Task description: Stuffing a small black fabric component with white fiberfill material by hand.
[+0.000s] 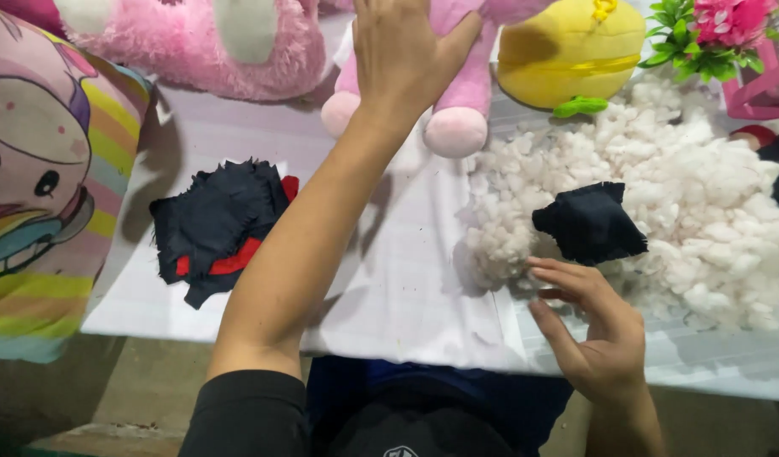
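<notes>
My left hand (406, 51) reaches far forward and rests flat on a pink plush toy (457, 118) at the back of the table, fingers spread over its body. My right hand (597, 326) hovers near the front edge, fingers loosely apart and empty, its tips touching the near side of a large heap of white stuffing (703, 195). A small dark navy fabric piece (591, 222) lies on the stuffing just beyond those fingers. A pile of navy and red fabric scraps (216, 228) lies to the left of my arm.
A white cloth (406, 279) covers the table. A fluffy pink plush (195, 38), a yellow plush (571, 51) and a pink flower basket (728, 42) line the back. A striped cartoon pillow (42, 186) stands at the left.
</notes>
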